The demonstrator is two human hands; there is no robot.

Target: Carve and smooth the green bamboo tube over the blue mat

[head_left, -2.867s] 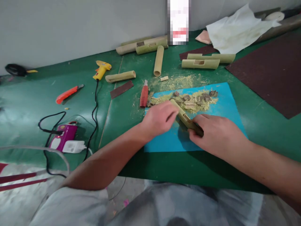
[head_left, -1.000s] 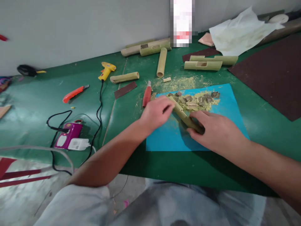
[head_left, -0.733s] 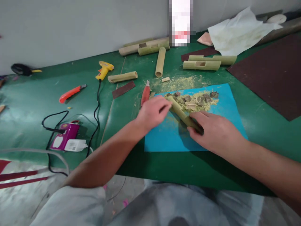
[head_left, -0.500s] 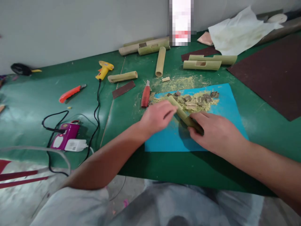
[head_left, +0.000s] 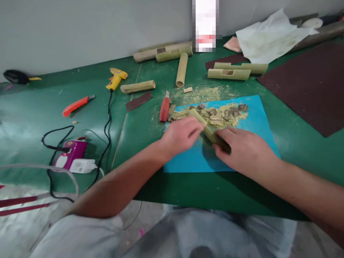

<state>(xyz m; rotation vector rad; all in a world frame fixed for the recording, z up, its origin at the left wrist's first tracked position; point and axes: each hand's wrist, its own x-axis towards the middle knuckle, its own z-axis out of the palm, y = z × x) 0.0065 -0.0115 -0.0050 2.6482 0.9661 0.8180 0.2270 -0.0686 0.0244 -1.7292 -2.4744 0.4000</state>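
The right hand [head_left: 243, 148] was closed around the near end of a bamboo tube [head_left: 210, 134], thumb on one side and fingers on the other. The tube slanted over a blue sheet [head_left: 188, 161], its far end against the view of a heap of shavings and dark scraps [head_left: 228, 111]. The left hand [head_left: 180, 135] was curled with its fingertips at the tube's side; whether they pinched anything could not be told. Just beyond that hand lay a red-handled knife [head_left: 164, 109], left of the heap. Farther out on the green table [head_left: 298, 157] were a short upright-pointing tube [head_left: 182, 70], two notched tubes [head_left: 229, 74] side by side, a brown strip [head_left: 139, 101], a yellow glue gun [head_left: 116, 78] and an orange cutter [head_left: 76, 106]. A large brown sheet [head_left: 309, 89] lay at the right.
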